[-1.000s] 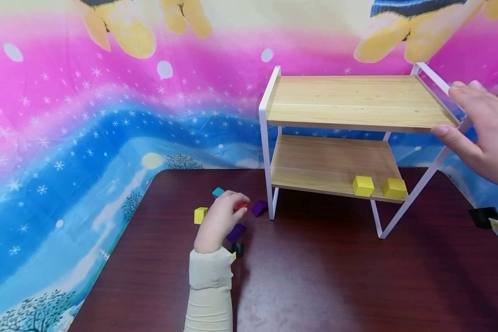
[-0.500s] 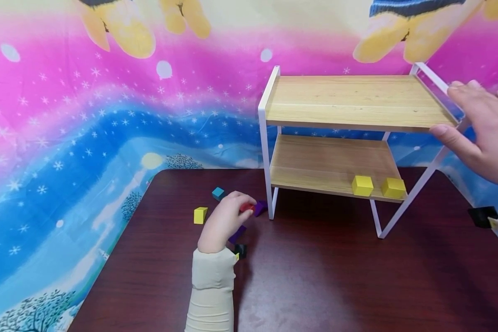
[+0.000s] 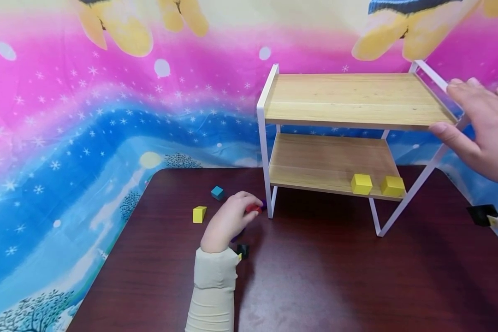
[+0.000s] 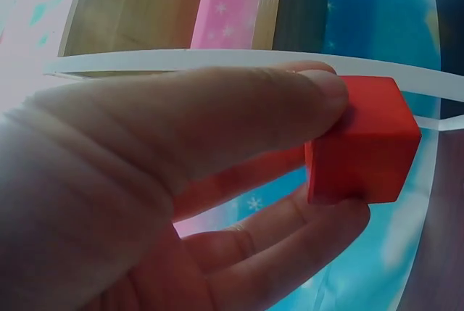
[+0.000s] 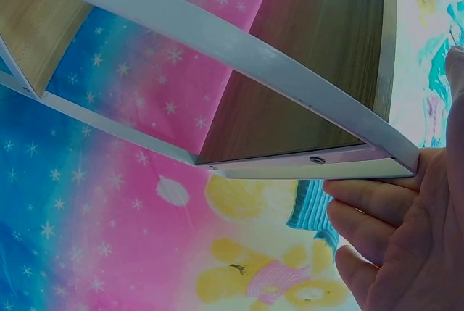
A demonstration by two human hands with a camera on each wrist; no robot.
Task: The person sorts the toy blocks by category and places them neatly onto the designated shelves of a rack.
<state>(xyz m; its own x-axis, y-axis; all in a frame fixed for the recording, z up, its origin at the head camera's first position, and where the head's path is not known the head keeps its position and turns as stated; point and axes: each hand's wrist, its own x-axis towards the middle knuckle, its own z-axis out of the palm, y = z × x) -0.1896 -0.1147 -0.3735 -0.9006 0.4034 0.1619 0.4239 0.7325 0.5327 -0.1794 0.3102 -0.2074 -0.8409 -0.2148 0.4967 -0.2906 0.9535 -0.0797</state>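
My left hand (image 3: 229,220) pinches a red block (image 4: 366,141) between thumb and fingers, above the dark table near the left leg of a two-tier shelf (image 3: 348,97). Only part of that block shows in the head view. A purple block (image 3: 263,203) peeks out behind it by the leg, and another purple block (image 3: 237,236) is mostly covered by the hand. On the right, my right hand (image 3: 487,131) rests with fingers extended against the shelf's white side frame (image 5: 290,79). Two yellow blocks (image 3: 361,184) sit at the lower board's front right.
Left of my left hand, a teal block (image 3: 217,192) and a slant-sided yellow block (image 3: 199,214) lie on the table (image 3: 315,276). A patterned cloth (image 3: 108,92) hangs behind the table and shelf. The shelf's white legs stand on the tabletop.
My left hand has moved to the right with the red block, nearer the shelf's left leg, covering more of the purple blocks and uncovering the teal one. My right hand stays put.
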